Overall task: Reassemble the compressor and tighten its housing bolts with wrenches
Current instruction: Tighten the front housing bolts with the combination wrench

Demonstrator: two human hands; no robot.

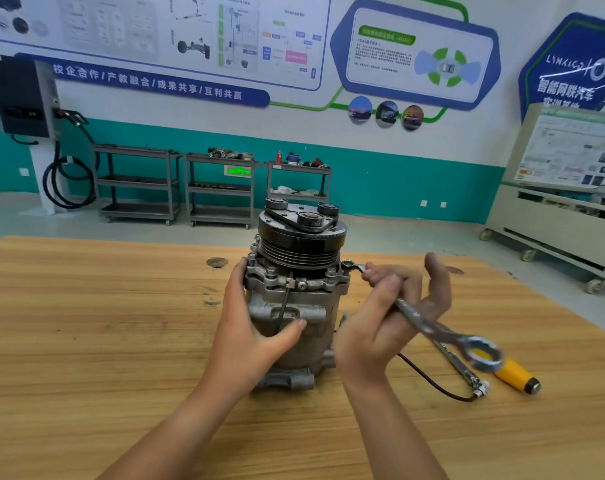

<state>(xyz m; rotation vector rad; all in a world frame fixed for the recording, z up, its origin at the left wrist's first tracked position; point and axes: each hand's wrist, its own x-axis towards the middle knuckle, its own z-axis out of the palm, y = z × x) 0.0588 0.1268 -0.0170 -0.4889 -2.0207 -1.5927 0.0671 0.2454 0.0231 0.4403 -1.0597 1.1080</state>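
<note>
The grey metal compressor (294, 306) stands upright in the middle of the wooden table (86, 323), its black pulley (303, 237) on top. My left hand (256, 327) grips the housing from the left, thumb across the front. My right hand (384, 317) holds a silver ring wrench (419, 323) by its shaft. The wrench's small ring end sits at a housing bolt (346, 266) on the right of the flange. Its large ring end points back toward me and to the right. More bolts stand around the flange.
A yellow-handled tool (516, 374) and a thin metal tool lie on the table to the right, beside a black cable (432, 382) from the compressor. Grey shelf carts (221, 188) line the far wall. A wheeled cabinet (554, 220) stands at the right.
</note>
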